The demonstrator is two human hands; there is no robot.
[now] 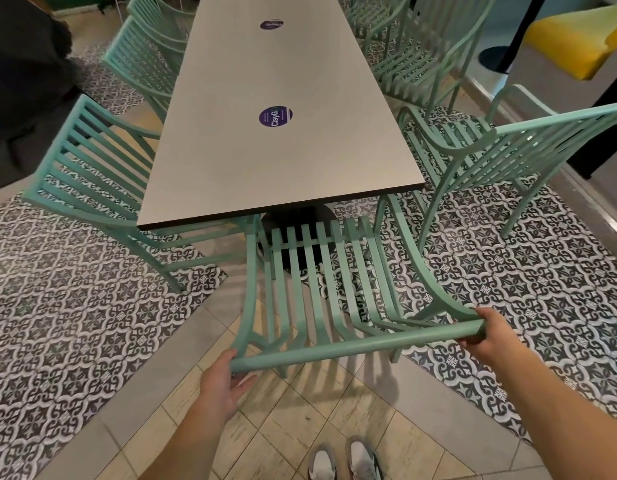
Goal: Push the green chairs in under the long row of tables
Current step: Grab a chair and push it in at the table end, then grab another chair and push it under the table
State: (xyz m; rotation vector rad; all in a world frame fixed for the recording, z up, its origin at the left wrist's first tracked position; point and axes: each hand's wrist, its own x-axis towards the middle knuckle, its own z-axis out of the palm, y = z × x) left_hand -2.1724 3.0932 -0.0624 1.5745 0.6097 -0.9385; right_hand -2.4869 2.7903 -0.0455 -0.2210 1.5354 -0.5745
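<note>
A green slatted chair [321, 271] stands at the near end of the long grey table [276, 161], its seat front tucked just under the table edge. My left hand [224, 382] grips the left end of the chair's top rail, and my right hand [490, 336] grips the right end. Another green chair [92, 174] stands angled at the table's left side, partly under it. A third green chair [501, 150] stands turned away from the table at the right. More green chairs [144, 57] line both sides farther back.
Round purple stickers [275, 116] lie on the tabletop. A black table base [296, 220] sits beneath the near end. A yellow seat [574, 43] and a low wall are at the right. A dark-clothed person [26, 81] is at the far left. My shoes [345, 460] stand on beige tiles.
</note>
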